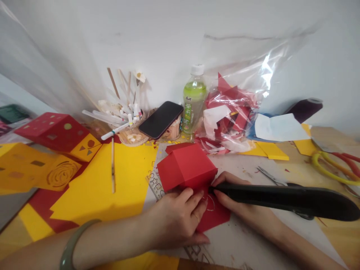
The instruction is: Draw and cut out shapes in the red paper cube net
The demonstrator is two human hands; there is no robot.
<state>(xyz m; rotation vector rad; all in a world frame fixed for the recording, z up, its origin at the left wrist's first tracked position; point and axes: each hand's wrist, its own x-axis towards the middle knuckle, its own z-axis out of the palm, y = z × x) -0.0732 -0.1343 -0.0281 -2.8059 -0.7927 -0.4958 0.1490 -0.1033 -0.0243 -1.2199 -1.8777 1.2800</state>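
A folded red card box (194, 165) stands partly made up on the work surface, with a flat red flap reaching toward me. My left hand (182, 213) presses on this flap, its fingers bent and a ring on one of them. Pale curved lines mark the card just beside those fingertips. Between the thumb and fingers of my right hand (239, 200) is a long black tool (281, 197), its narrow end down at the flap near the curved marks. Its tip is too dark to make out. A stencil ruler (154, 184) lies partly under the box.
Yellow sheets (112, 180) and a thin stick (113, 167) lie left, near red (53, 129) and yellow (25, 168) boxes. Behind are pens (112, 129), a phone (161, 119), a bottle (194, 101) and a bag of red scraps (230, 112). Scissors (271, 175) lie right.
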